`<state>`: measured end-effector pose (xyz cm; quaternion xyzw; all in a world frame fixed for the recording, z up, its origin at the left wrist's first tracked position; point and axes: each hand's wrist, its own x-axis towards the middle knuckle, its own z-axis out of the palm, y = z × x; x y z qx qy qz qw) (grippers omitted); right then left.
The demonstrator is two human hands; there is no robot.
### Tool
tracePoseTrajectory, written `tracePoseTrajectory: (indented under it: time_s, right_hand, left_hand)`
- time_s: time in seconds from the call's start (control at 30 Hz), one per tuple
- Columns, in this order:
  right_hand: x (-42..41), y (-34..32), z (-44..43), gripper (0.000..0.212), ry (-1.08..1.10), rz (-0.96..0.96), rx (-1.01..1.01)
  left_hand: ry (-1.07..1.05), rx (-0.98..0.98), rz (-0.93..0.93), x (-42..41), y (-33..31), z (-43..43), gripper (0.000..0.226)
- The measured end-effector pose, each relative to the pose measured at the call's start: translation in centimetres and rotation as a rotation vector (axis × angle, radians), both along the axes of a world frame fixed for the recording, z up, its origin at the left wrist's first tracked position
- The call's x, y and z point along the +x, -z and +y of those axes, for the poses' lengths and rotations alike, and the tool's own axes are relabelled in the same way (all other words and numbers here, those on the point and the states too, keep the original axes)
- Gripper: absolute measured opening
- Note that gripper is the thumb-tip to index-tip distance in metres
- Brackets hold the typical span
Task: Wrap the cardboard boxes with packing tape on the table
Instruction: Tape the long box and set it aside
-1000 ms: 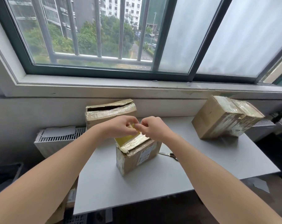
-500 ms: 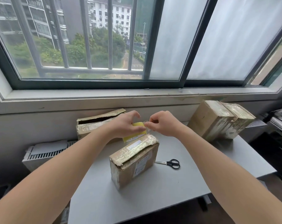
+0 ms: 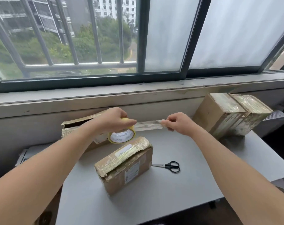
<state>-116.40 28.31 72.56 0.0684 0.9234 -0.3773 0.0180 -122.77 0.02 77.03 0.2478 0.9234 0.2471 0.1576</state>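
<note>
- Grey table (image 3: 203, 176) is sitting right under a big barred window, with trees and apartment blocks showing outside.
- Watching through the head cam here: the left hand (image 3: 112, 119) is gripping the yellow tape roll (image 3: 121, 135) from above, fingers curled round it, and holding it in the air just over the far end of the middle box (image 3: 125, 166).
- The right hand (image 3: 178, 123) is pinching the free end of a clear strip of tape (image 3: 147, 125), which is stretching roughly level between the two hands.
- That middle box is lying near the centre of the table, its top shining with tape and a white label facing me.
- Black-handled scissors (image 3: 169, 166) are lying just right of it, not touching, blades pointing at the box.
- Behind the left arm an open box (image 3: 76, 127) is sitting against the wall with its top flap gaping; the arm is covering a lot of it, so I'm only guessing it's partly taped.
- Two taped boxes (image 3: 232, 114) are standing pressed together at the far right corner.
</note>
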Motion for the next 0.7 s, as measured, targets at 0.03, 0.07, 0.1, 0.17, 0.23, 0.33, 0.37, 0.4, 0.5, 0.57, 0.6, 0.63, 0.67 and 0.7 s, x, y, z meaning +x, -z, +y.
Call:
tracePoseTrajectory:
  time_s: [0.03, 0.07, 0.1, 0.17, 0.23, 0.33, 0.37, 0.4, 0.5, 0.57, 0.6, 0.63, 0.67, 0.7]
  right_hand:
    - [-0.5, 0.7, 0.8, 0.039, 0.002, -0.022, -0.061]
    - [-1.0, 1.6, 1.3, 0.037, 0.007, -0.043, -0.136]
    - [-1.6, 2.5, 1.7, 0.035, 0.016, -0.069, -0.230]
    - [-2.6, 4.4, 1.9, 0.029, 0.028, -0.150, -0.427]
    - [-3.1, 6.1, 1.9, 0.027, 0.037, -0.230, -0.582]
    - [-3.4, 7.7, 2.1, 0.027, 0.026, -0.277, -0.777]
    - [-3.6, 8.2, 2.2, 0.028, 0.014, -0.292, -0.826]
    - [-3.7, 8.7, 2.3, 0.029, 0.005, -0.310, -0.873]
    - [-4.1, 9.9, 2.4, 0.025, -0.033, -0.361, -1.004]
    - [-4.4, 10.4, 2.3, 0.024, -0.060, -0.388, -1.077]
    - [-4.6, 10.6, 2.4, 0.024, -0.078, -0.398, -1.099]
    - [-4.7, 10.8, 2.4, 0.025, -0.094, -0.404, -1.114]
    - [-4.7, 11.0, 2.5, 0.026, -0.104, -0.409, -1.127]
    - [-4.6, 11.2, 2.6, 0.027, -0.103, -0.413, -1.137]
  left_hand:
    - [-0.003, -0.019, -0.011, -0.5, -0.1, 0.5, 0.052]
    - [0.004, -0.064, -0.010, -0.8, -0.3, 1.3, 0.051]
    - [0.018, -0.125, -0.003, -1.0, -0.4, 2.2, 0.048]
    - [0.053, -0.234, -0.003, -1.0, -0.3, 3.8, 0.038]
    - [0.119, -0.329, -0.048, -1.0, 0.4, 4.7, 0.040]
    - [0.165, -0.477, -0.166, -1.0, 1.6, 5.8, 0.035]
    - [0.162, -0.535, -0.200, -0.8, 1.7, 6.2, 0.033]
    - [0.149, -0.588, -0.220, -0.8, 1.8, 6.6, 0.033]
    - [0.115, -0.684, -0.320, -0.6, 2.0, 7.6, 0.031]
    - [0.096, -0.659, -0.408, -0.3, 2.7, 7.8, 0.030]
    - [0.084, -0.639, -0.442, -0.1, 3.2, 7.7, 0.028]
    - [0.066, -0.610, -0.464, 0.0, 3.6, 7.6, 0.026]
    - [0.034, -0.576, -0.486, 0.1, 4.0, 7.5, 0.025]
    - [0.007, -0.547, -0.509, 0.2, 4.2, 7.5, 0.025]
